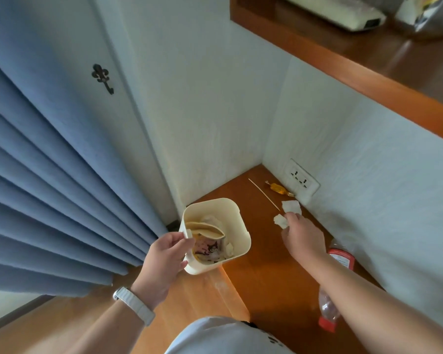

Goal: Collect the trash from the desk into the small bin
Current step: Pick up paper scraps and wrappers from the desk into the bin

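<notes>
- Orange-brown wooden desk [274, 272] tucked into a white-walled corner, blue pleated curtain [49, 180] hanging to the left of it.
- Nearest on the desk: clear plastic bottle [329, 306] lying on its side with a red cap, partly hidden under the right forearm; a second red-labelled item [339, 256] just beyond it, too blurred to identify.
- Left hand [164, 261], white watch strap [136, 305] on the wrist, wrapped around the near-left wall of the small bin [237, 226], thumb hooked over the rim.
- Small bin cream-coloured, tilted with its mouth toward the camera, held at the desk's left edge; cannot tell whether its base touches the wood.
- Inside the bin: a cartoon-printed wrapper [209, 249], crumpled white paper, and a tan curved piece at the rim.
- Right hand [301, 235] right of the bin, fingers pinched onto a crumpled white tissue [280, 221] at desk level.
- Second white tissue piece [292, 206] lying just beyond that hand's fingertips, touching or nearly touching them.
- Thin wooden stick [264, 194] lying diagonally on the desk, beyond the bin and to its right.
- Orange-wrapped candy [279, 189] farther right of the stick, near the wall.
- White double wall socket [301, 178] set low in the wall, just behind the candy.
- Farthest, high above the bin and to the right: wooden shelf [343, 60] bearing a white device [343, 14].
</notes>
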A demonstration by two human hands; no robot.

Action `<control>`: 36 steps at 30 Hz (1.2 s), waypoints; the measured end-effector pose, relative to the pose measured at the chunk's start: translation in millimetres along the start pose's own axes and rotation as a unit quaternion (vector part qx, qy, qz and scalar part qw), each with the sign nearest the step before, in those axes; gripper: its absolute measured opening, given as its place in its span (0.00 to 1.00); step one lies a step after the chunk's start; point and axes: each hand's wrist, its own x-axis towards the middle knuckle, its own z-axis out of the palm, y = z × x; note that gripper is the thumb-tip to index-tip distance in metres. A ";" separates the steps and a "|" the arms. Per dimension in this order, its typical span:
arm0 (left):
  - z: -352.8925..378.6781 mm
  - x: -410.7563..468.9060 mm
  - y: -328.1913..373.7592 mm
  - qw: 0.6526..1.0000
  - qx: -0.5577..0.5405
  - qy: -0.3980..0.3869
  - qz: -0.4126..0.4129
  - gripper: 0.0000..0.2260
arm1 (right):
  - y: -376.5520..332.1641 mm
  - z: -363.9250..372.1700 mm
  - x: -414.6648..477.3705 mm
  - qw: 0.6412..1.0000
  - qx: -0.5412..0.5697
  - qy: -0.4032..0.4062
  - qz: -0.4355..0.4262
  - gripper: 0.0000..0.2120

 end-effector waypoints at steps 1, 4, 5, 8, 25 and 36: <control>-0.8 -2.1 -0.3 1.000 -0.002 -0.002 0.002 0.07 | -4.7 -8.0 -2.4 1.000 0.016 0.012 0.002 0.13; -4.1 -8.0 -1.5 1.000 -0.002 -0.006 0.004 0.14 | -24.6 -34.3 -10.1 0.995 0.081 0.052 0.008 0.10; -5.4 -8.9 -2.8 1.000 -0.002 -0.005 0.004 0.13 | -33.3 -43.1 -12.8 0.992 0.112 0.062 0.011 0.09; -9.7 -10.4 -6.6 1.000 0.001 -0.002 0.005 0.06 | -59.7 -66.2 -23.5 0.975 0.201 0.089 0.005 0.07; -18.9 -27.9 -15.4 0.999 0.020 -0.002 0.026 0.06 | -124.0 -57.5 -48.6 0.968 0.241 -0.050 -0.041 0.08; 23.1 -6.9 -16.0 1.000 0.024 -0.008 -0.005 0.09 | -49.6 -32.8 -37.0 0.985 0.170 -0.011 -0.001 0.13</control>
